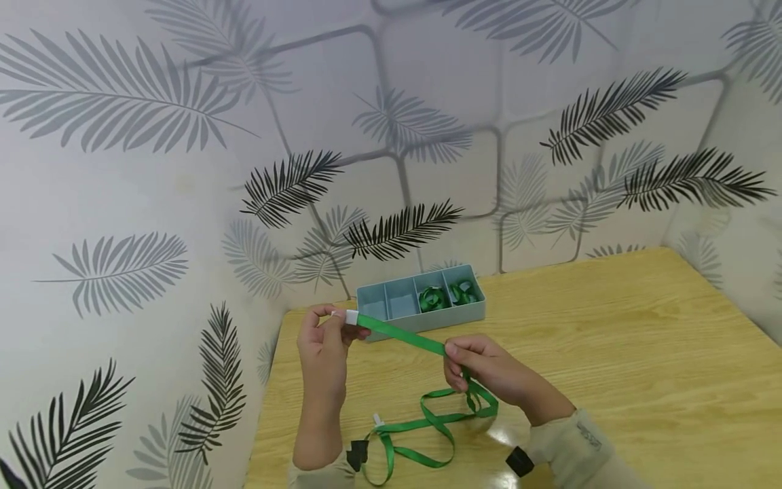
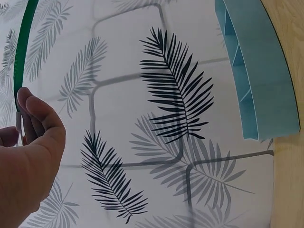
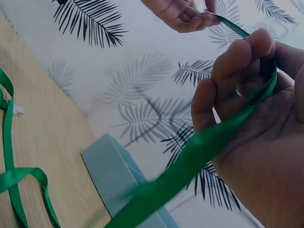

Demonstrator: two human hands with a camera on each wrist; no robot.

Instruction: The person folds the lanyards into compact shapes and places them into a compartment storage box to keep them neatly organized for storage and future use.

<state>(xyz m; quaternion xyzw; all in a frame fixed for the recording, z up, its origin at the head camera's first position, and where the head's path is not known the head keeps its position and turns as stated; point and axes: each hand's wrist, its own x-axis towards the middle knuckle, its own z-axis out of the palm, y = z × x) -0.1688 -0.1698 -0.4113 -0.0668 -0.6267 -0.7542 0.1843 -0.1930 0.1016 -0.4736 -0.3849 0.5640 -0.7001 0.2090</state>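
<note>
A green ribbon point(image 1: 400, 333) with a white tab point(image 1: 351, 317) at its end stretches between the two hands. My left hand point(image 1: 324, 350) pinches the white tab between thumb and fingers, in front of the box's left end. Further right, my right hand point(image 1: 495, 373) pinches the ribbon between thumb and forefinger. From there the ribbon hangs down, crossing the palm in the right wrist view, and lies in loose loops point(image 1: 421, 424) on the table. Another white tab point(image 1: 379, 421) shows among those loops.
A blue-grey box point(image 1: 452, 316) with several compartments stands against the wall behind the hands. Coiled green ribbons point(image 1: 432, 299) fill its two right compartments; the two left ones hold nothing visible. The wooden table point(image 1: 611, 339) extends to the right. Leaf-patterned wall covering rises behind.
</note>
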